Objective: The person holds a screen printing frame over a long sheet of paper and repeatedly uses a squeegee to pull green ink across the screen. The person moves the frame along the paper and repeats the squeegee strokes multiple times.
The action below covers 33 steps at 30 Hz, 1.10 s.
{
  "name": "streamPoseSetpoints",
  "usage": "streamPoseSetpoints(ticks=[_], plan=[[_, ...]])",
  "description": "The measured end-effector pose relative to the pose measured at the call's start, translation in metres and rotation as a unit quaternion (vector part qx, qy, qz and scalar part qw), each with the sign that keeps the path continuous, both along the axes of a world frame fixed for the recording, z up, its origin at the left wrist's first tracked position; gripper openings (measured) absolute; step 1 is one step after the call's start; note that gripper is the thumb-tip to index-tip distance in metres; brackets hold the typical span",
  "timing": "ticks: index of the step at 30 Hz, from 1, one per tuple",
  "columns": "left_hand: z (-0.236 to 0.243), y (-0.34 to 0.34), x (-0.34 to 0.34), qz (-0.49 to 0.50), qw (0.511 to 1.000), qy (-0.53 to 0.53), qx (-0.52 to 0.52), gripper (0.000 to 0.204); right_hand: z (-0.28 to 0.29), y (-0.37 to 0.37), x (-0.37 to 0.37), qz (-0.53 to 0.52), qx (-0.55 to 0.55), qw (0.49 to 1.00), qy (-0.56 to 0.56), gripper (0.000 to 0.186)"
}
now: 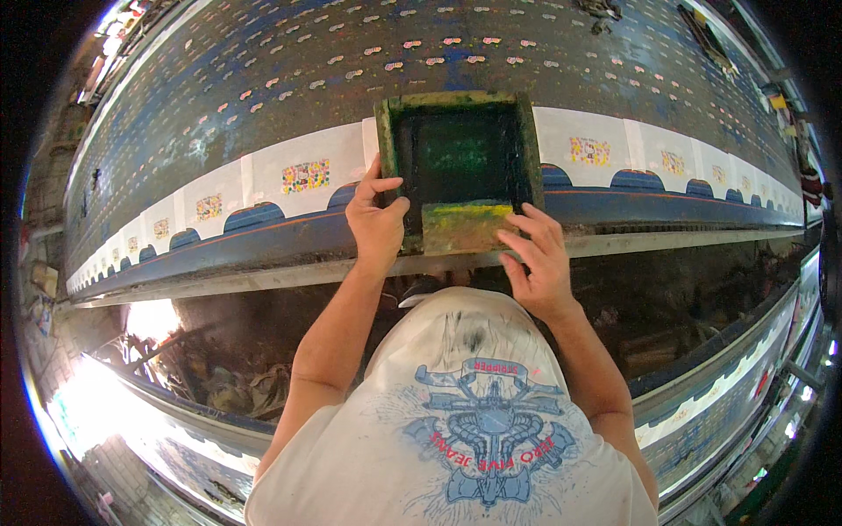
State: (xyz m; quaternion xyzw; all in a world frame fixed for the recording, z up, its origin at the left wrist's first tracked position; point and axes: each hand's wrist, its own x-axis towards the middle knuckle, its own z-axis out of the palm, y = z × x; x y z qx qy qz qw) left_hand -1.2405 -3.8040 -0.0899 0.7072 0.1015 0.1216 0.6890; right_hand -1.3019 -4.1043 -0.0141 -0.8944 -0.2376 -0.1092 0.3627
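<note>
screen frame (454,158) sits over the white strip (263,180), likely mid-job
left hand (375,219) grips its left rim; right hand (539,263) fingers a yellow-stained block (469,230) at the near edge, can't tell if clamped. colour prints (305,174) done either side; patch underneath hidden, probably what's left.

Fisheye view, moderately lit and fairly sharp about the fingers (379,186). Glare burns out detail to their lower left; the gap (649,298) below them lies in shadow. Toward the black rim, the worktop (588,96) bows and detail softens.
</note>
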Motion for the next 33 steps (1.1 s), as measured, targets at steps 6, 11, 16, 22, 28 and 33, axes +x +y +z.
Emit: streamPoseSetpoints(ticks=[6, 11, 16, 22, 28, 33], plan=[[-0.008, 0.0, 0.002, 0.001, 1.0, -0.003, 0.019, 0.029, 0.011, 0.028, 0.003, 0.07, -0.113, 0.991, 0.002, 0.044], [-0.01, 0.0, 0.003, 0.007, 0.999, -0.007, 0.037, 0.028, 0.009, 0.036, 0.023, 0.092, -0.173, 0.98, -0.025, 0.043], [-0.012, 0.0, 0.001, -0.001, 1.0, -0.002, 0.02, 0.027, 0.024, 0.04, 0.041, 0.125, -0.204, 0.971, 0.001, 0.039], [-0.011, 0.002, 0.007, 0.007, 1.0, -0.001, -0.02, 0.028, 0.054, 0.031, 0.107, 0.174, -0.205, 0.957, 0.11, 0.038], [-0.001, 0.013, 0.011, -0.031, 0.999, 0.038, -0.004, 0.034, 0.044, 0.046, 0.181, 0.131, -0.198, 0.969, 0.074, 0.037], [0.009, 0.015, 0.016, -0.045, 0.998, 0.035, 0.026, 0.035, 0.034, 0.053, 0.208, 0.091, -0.186, 0.976, 0.064, 0.041]])
